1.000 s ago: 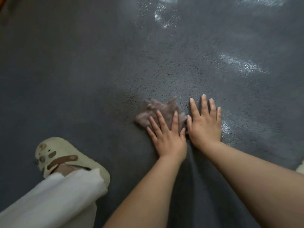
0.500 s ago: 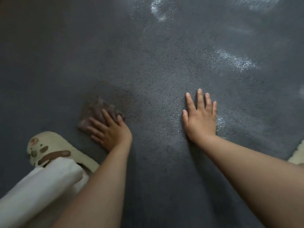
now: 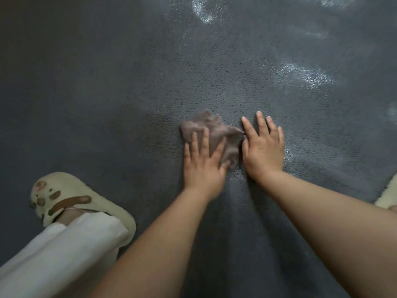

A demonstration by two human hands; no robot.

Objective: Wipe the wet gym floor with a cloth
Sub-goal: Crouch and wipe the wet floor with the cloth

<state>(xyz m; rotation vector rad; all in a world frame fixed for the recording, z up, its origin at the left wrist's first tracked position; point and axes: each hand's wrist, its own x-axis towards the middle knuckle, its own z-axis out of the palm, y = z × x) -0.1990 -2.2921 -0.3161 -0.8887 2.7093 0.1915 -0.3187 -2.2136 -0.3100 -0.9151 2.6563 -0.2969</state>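
Cloth (image 3: 212, 132) swept back right; both hands (image 3: 204, 164) flat on floor (image 3: 107, 82)

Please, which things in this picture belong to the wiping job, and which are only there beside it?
For the job:
cloth, under the left hand
right hand, flat on the floor
wet patches

Only beside it:
slipper
trouser leg
second slipper, at the right edge

A cream slipper (image 3: 71, 201) with brown spots and a brown strap sits low at the left. A white trouser leg (image 3: 60, 254) drapes over its heel end. Far across from the slipper, a second cream slipper (image 3: 387, 198) pokes in.
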